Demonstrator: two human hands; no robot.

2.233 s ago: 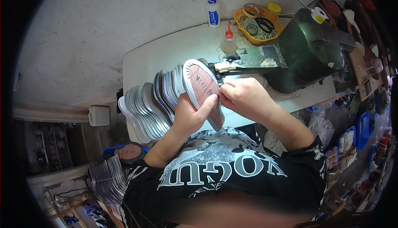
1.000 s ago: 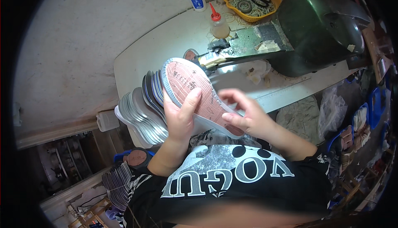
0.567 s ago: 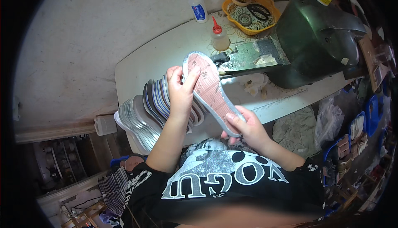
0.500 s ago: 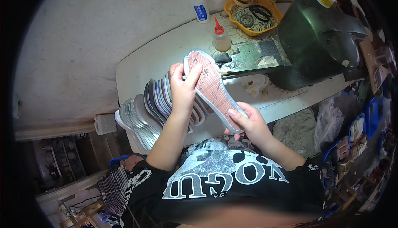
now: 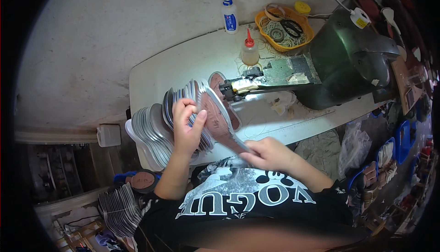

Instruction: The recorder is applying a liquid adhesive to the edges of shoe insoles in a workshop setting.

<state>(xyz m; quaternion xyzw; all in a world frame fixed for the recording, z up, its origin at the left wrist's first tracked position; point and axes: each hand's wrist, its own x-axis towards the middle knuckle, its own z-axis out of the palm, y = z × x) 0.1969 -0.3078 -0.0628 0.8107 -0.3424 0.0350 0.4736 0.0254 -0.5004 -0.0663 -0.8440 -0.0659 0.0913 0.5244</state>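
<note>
An insole with a reddish woven face, pale edge and dark handwritten marks is tilted between my hands, slightly blurred. My right hand is closed on its narrow near end, thumb on top. My left hand pinches its left edge near the wide end, thumb over the face. Behind it, another reddish insole lies on the table by the head of a green sewing machine. Left of my left hand stands a long row of insoles on edge, grey ones at the outer end.
On the white table stand a red-tipped squeeze bottle, a blue-and-white bottle and a yellow basket of cords and rings. A tied bundle of insoles sits lower left. Blue bins line the right.
Both hands have brought the held insole down and left, toward the standing row, and its face has turned. The other insole by the machine head has come into sight.
</note>
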